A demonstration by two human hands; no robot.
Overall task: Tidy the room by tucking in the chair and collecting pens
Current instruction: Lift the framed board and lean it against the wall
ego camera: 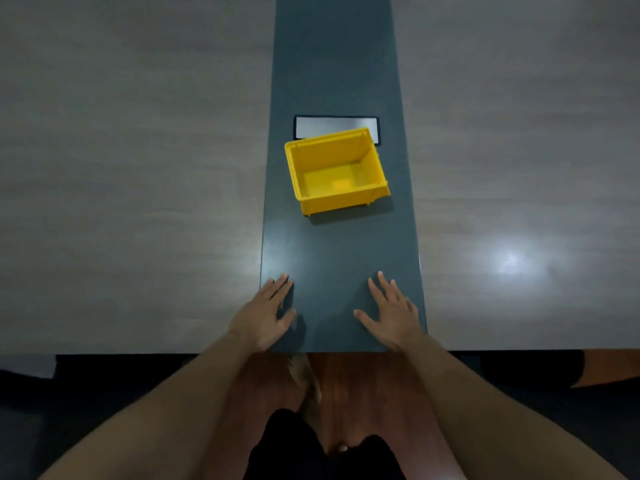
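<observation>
A yellow plastic bin (337,171) stands on the dark centre strip of the table (332,64), a little past arm's reach, and nothing lies inside it. My left hand (266,311) rests flat on the table near the front edge, fingers spread, on the left border of the dark strip. My right hand (393,310) lies flat on the strip's right side, fingers apart. Neither hand holds anything. No pen and no chair shows in this view.
A rectangular silver cable hatch (336,126) is set into the strip just behind the bin. Pale wood-grain tabletop (138,168) spreads to both sides. Below the front edge I see my legs and a reddish wooden floor (346,375).
</observation>
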